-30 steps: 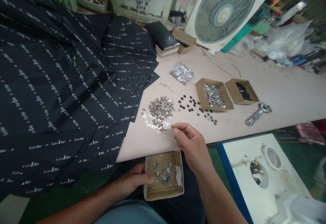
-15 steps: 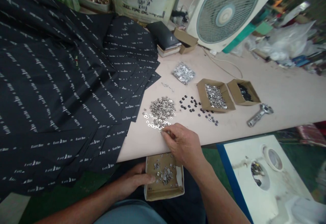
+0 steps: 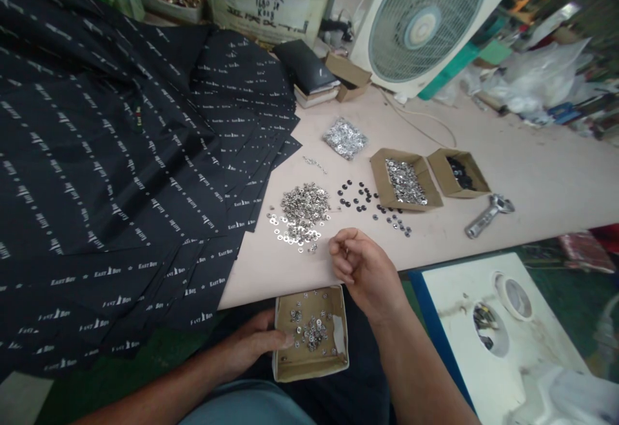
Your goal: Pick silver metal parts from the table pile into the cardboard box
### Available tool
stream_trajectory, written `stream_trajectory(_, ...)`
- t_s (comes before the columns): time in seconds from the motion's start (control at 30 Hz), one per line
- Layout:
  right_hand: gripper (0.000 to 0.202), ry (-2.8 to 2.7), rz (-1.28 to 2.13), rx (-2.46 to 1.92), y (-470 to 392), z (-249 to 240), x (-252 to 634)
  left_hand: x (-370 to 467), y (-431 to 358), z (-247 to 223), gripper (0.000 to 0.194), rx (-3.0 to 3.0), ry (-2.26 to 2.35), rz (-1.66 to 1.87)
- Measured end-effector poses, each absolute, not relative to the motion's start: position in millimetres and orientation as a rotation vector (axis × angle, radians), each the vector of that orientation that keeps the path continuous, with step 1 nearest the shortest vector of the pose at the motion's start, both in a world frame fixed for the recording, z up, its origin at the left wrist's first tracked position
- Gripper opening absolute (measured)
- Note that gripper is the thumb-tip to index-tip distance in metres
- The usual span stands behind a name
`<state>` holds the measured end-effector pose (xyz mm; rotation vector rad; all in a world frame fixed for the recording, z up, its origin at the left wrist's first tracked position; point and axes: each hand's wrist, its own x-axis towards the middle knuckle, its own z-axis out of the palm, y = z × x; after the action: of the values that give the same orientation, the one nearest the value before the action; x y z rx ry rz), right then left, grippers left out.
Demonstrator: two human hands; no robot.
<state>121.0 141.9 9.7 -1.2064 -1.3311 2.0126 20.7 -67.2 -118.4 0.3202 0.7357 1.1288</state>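
Observation:
My left hand (image 3: 256, 342) grips the left side of a shallow cardboard box (image 3: 314, 368), thumb over the rim and fingers beneath. Small metal snap fasteners (image 3: 315, 333) lie loose inside it, with a pale scrap at its right wall. My right hand (image 3: 365, 270) hovers over the table edge, above and right of the box. Its fingers are curled in; whatever they may hold is hidden. Left of that hand, a heap of silvery snap parts (image 3: 305, 204) lies on the table, with flat shiny rings (image 3: 293, 239) spread along its near side.
Dark printed fabric (image 3: 120, 154) covers the left. Black caps (image 3: 360, 193) lie scattered near a box of metal parts (image 3: 406, 181) and a box of black parts (image 3: 461, 173). A bag of fasteners (image 3: 345, 138), a metal tool (image 3: 489, 215) and a fan (image 3: 420, 28) stand farther off.
My right hand has drawn back to the right from the near edge of the heap, its fingers now curled. The left hand and the box stay nearly still. The view has shifted slightly.

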Motion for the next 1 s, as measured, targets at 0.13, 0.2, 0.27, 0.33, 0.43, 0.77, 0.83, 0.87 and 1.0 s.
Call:
stream_trajectory(0.13,0.013,-2.109,1.408,-1.208,139,5,120,20,-66,-115,0.055,0.307,0.741,1.119)
stream_trajectory(0.2,0.012,-2.379,1.116,-1.099,139,2,120,19,-66,-114,0.056,0.302,0.736,1.119)
stream_trajectory(0.27,0.014,-2.505,0.963,-1.026,138,-1,121,19,-65,-112,0.056,0.3,0.73,1.117)
stream_trajectory(0.33,0.014,-2.553,0.905,-1.018,139,-3,121,20,-64,-112,0.058,0.297,0.729,1.11)
stream_trajectory(0.43,0.013,-2.571,0.878,-1.02,138,-1,120,20,-63,-112,0.059,0.299,0.731,1.108)
stream_trajectory(0.77,0.023,-1.459,1.878,-1.246,141,11,129,19,-66,-115,0.057,0.317,0.741,1.118)
stream_trajectory(0.83,0.024,-1.252,1.996,-1.207,144,11,130,19,-66,-115,0.057,0.322,0.738,1.123)
stream_trajectory(0.87,0.022,-1.199,2.021,-1.191,145,12,130,20,-66,-116,0.056,0.324,0.738,1.124)
stream_trajectory(1.0,0.019,-1.148,2.054,-1.167,147,11,128,20,-66,-117,0.052,0.326,0.749,1.116)
